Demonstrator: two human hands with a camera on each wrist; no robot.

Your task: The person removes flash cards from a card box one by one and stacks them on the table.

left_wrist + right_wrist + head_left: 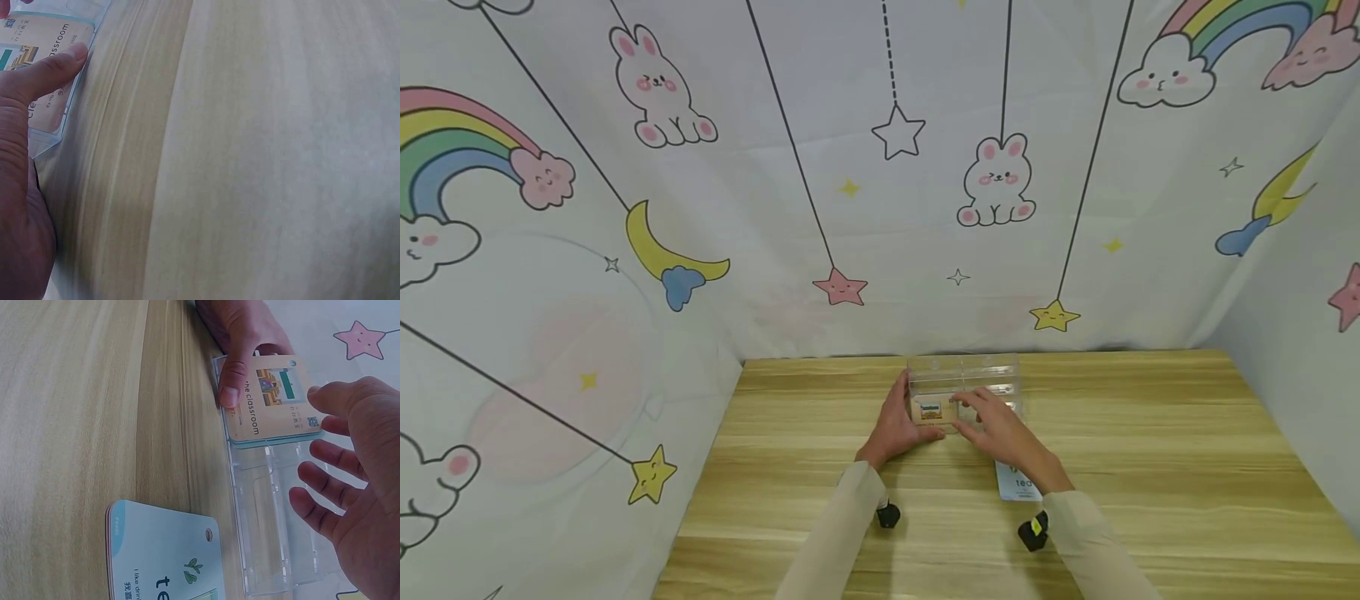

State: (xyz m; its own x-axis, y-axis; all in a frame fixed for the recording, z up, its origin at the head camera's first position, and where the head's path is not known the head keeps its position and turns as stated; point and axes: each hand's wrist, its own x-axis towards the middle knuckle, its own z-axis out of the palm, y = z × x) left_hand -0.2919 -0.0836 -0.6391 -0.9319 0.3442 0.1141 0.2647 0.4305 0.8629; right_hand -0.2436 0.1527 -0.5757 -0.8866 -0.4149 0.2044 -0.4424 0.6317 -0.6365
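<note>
A clear plastic box (991, 371) with divided compartments stands at the back of the table. In its left compartment lies a small stack of flashcards, topped by a peach card (281, 419) with a classroom picture. My left hand (895, 429) holds the box's left end, its thumb (59, 69) laid over the card's lower edge and the front rim. Over the right part of the box hovers my right hand (1003, 429), fingers loosely bent and nothing in its grasp. Its thumb tip comes close to the card's top edge in the right wrist view.
A light-blue stack of cards (165, 550) marked with tea lies on the wooden table (1150, 467), in front of the box and partly under my right forearm. Behind the table hangs a white cloth (910, 225) printed with rabbits and stars.
</note>
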